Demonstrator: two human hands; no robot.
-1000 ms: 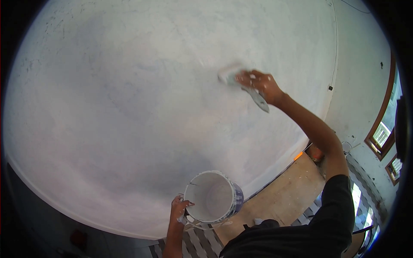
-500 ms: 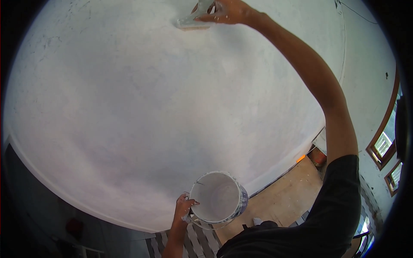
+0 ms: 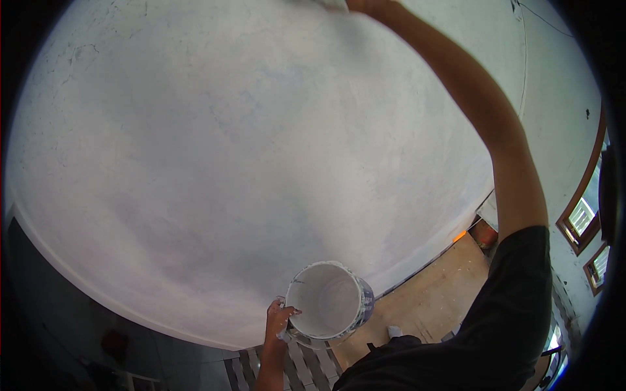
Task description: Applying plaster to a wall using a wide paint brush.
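My left hand (image 3: 279, 318), spotted with white paint, grips the rim of a white bucket (image 3: 324, 301), thumb over its edge. The bucket tilts so that its white-coated inside shows; a thin wire handle hangs below it. High on the white wall (image 3: 215, 163), my right hand (image 3: 366, 5) is mostly cut off by the upper edge of the view. It is closed on a pale, wide, flat hand tool (image 3: 334, 4), of which only a blurred part shows. Whether that is a brush or a spreader I cannot tell.
Below the wall lies a tan board (image 3: 427, 287) on the floor, beside patterned tiles (image 3: 303, 365). A reddish container (image 3: 482, 233) stands in the corner. Wood-framed windows (image 3: 579, 221) are on the right-hand wall. A dark opening (image 3: 98, 313) lies at lower left.
My right hand has moved up with the flat tool, mostly out of view. The left hand and bucket have stayed nearly in place.
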